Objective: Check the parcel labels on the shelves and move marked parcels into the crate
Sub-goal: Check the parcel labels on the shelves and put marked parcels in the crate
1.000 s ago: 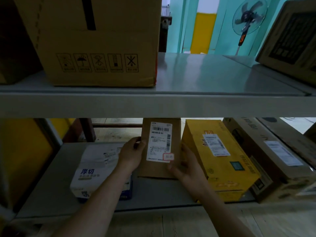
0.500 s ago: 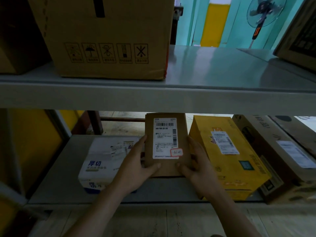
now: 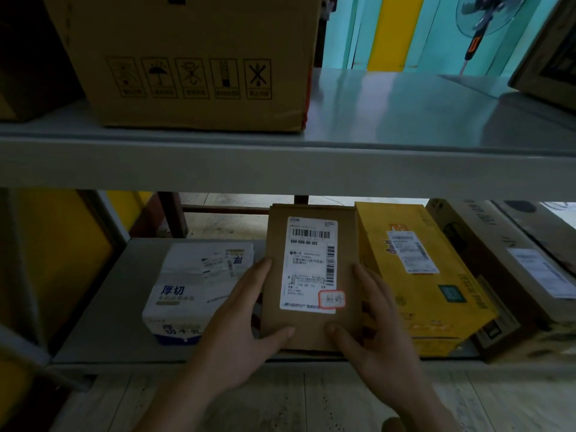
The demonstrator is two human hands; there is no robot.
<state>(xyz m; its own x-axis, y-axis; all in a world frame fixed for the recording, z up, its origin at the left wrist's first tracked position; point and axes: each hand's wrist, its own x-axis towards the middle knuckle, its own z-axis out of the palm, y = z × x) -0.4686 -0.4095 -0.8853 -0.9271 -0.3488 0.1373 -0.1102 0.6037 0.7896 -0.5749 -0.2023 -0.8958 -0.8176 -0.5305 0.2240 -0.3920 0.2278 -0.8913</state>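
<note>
A flat brown parcel (image 3: 311, 275) stands tilted at the front edge of the lower shelf (image 3: 103, 322), between a white pack (image 3: 187, 294) on its left and a yellow box (image 3: 417, 275) just beside it on its right. Both hands clamp it by the long sides: the left hand (image 3: 240, 332) has its fingers up the left edge and its thumb across the bottom of the face, and the right hand (image 3: 371, 332) mirrors that on the right edge.

Its white label (image 3: 308, 263) faces the camera, with a red-bordered sticker (image 3: 332, 299) at the lower right corner. That looks like the mark, so this one probably belongs in the crate, which is not in view.

The parcel looks thin and light, a stiff card mailer, and its faces stay flat under the thumbs. The card is matt and should not slip. The side edges near the bottom, where the hands already sit, are a sound hold; one hand round a long edge would likely carry it. What is inside cannot be told, so it should not be bent or squeezed hard.
</note>
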